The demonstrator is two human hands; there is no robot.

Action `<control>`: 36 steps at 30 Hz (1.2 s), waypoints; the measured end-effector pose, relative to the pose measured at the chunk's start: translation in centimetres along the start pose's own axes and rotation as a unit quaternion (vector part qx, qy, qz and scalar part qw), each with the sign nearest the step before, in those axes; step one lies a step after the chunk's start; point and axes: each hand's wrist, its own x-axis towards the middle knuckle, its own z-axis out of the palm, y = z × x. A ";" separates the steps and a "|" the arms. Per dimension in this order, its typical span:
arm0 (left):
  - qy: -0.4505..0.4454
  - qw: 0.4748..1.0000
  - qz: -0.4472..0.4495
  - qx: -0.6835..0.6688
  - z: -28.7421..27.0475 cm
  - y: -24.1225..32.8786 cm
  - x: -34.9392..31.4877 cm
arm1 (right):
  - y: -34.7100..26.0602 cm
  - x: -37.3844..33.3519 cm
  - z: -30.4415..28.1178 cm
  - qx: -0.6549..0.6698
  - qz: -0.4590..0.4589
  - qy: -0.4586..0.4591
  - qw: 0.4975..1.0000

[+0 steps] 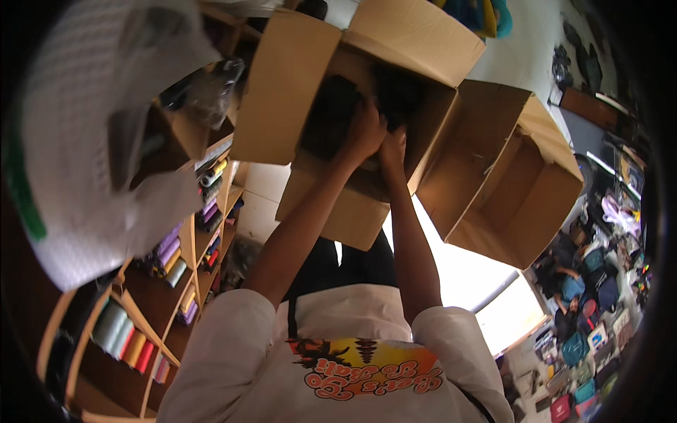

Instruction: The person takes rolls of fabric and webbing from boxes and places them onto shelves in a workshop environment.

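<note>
An open cardboard box (285,84) stands before me with its flaps folded outward. Inside it lie black items (335,99), too dark to name. Both my hands reach down into the box, close together. My left hand (367,132) is closed, its fingertips lost against the dark contents. Beside it, my right hand (393,149) is closed too, with the thumb side near the left hand. What either one grips, if anything, is hidden in the shadow.
A second open cardboard box (522,183) adjoins on the right. Shelves with thread spools (130,338) rise at the left, below a large whitish wrapped bundle (92,141). At the far right are bags and other goods (578,345), with people among them.
</note>
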 end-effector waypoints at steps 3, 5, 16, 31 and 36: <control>-0.146 0.987 -0.058 0.021 4.0 -3.4 6.2 | 0.4 3.1 2.1 0.045 -0.010 0.106 0.993; -0.238 0.957 -0.099 -0.134 5.1 -4.8 8.9 | -0.3 5.0 2.4 0.096 -0.012 0.117 0.988; -0.256 0.896 -0.276 -0.235 3.9 -2.8 9.0 | -0.6 6.0 2.4 0.075 -0.008 0.181 0.981; -0.287 0.856 -0.258 -0.344 5.6 -8.9 10.1 | 2.0 2.5 0.9 -0.177 -0.097 0.058 0.978; -0.241 0.913 -0.247 -0.218 6.2 -6.3 9.6 | 3.2 1.7 0.5 -0.267 -0.138 -0.062 0.952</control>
